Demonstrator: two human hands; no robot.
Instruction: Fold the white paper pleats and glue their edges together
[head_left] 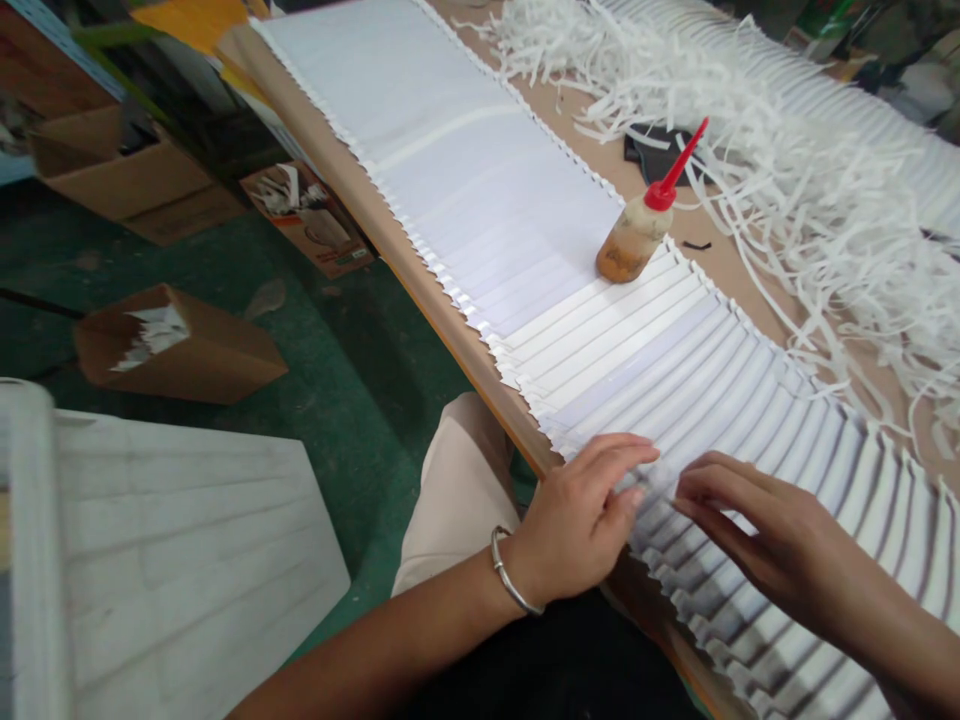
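Fanned paper sheets (675, 370) lie directly under both of your hands, overlapped like shingles in a row that runs along the table (420, 270). Each sheet's long axis crosses the table, from the near edge by your lap toward the far side.

Your left hand (581, 515) rests on the sheets right at that near edge. Its fingers are loosely spread and laid flat, pointing along the row, and they clamp nothing. Your right hand (757, 530) sits farther in on the sheets, fingers straight and close together, tips pressing down on the paper; it holds nothing either. The two sets of fingertips nearly meet over the same few sheet edges, with the left hand nearer the table edge. Whether a fingertip has lifted an edge, you cannot tell from here.

Beyond your hands along the row, a glue bottle (637, 235) with a red nozzle lies tilted on the sheets, well apart from both hands. Loose shredded strips (787, 170) are heaped on the far side.
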